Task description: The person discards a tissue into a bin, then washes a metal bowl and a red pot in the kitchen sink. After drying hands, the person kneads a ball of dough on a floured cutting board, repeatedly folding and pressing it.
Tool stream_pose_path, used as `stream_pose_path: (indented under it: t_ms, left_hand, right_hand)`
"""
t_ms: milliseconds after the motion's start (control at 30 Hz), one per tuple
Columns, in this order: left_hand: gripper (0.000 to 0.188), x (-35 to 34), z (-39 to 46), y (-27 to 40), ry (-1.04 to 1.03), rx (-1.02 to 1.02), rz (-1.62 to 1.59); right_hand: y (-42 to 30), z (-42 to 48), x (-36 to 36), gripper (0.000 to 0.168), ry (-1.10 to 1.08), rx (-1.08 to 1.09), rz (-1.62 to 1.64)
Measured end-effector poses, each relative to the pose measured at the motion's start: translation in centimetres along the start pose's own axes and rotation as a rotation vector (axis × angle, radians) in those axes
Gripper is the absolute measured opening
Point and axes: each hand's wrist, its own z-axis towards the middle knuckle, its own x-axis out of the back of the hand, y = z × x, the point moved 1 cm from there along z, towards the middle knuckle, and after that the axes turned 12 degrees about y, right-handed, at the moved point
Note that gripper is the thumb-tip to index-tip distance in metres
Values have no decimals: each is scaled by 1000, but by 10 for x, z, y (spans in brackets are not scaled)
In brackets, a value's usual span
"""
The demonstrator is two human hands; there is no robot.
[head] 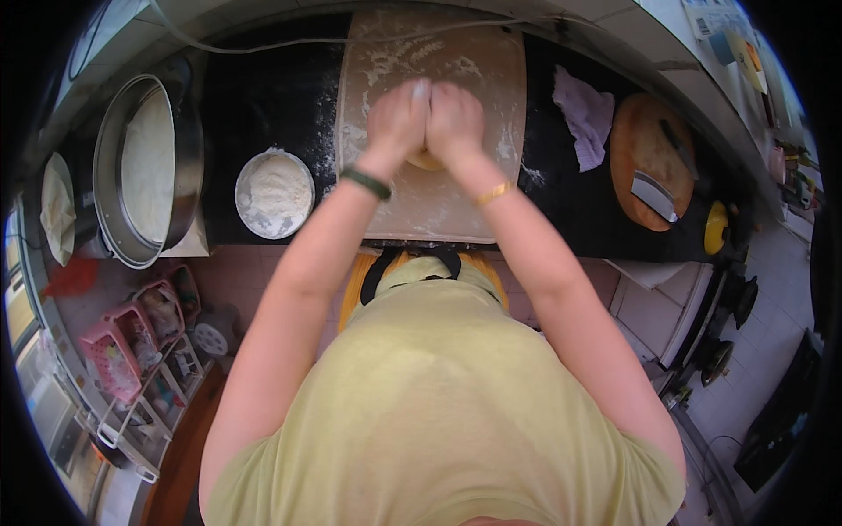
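Note:
A piece of pale yellow dough (427,160) lies on a flour-dusted board or mat (434,204), mostly covered by my hands. My left hand (397,119), with a dark green bangle at its wrist, bears on the dough with curled fingers. Right beside it, touching, my right hand (458,123) is curled over the dough too; a gold-coloured bracelet circles that wrist. Both hands look slightly blurred. Left of the board stands a metal bowl (244,209) holding white flour (279,186).
A large steamer pot (187,171) with a pale lining stands far left on the black countertop (263,98). To the right lie a lilac cloth (584,118) and a round wooden cutting board (631,144) with a cleaver (654,195). A pale cable (276,47) crosses the back.

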Motion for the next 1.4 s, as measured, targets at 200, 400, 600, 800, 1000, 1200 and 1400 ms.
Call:
stream_pose_path:
  t_ms: [200,400,600,800,1000,1200,1400]
  left_hand:
    - [42,-10,-115,-26,317,-400,-51]
    - [29,-31,-11,-30,339,-444,-31]
    - [33,-45,69,-16,149,-97,208]
    - [40,-9,76,-15,124,26,-256]
    - [76,44,-98,-83,215,-51,472]
    - [73,-5,-75,-26,-155,-224,432]
    - [62,15,-22,-73,146,-322,439]
  right_hand:
    - [39,-117,-58,24,532,412,7]
    - [47,-6,-55,22,494,395,154]
    - [49,76,-66,26,202,91,-38]
    - [45,108,-48,54,-186,65,167]
    - [62,64,-9,75,-254,306,80]
    - [78,24,0,66,-107,-5,354]
    - [178,26,32,50,93,-695,1053]
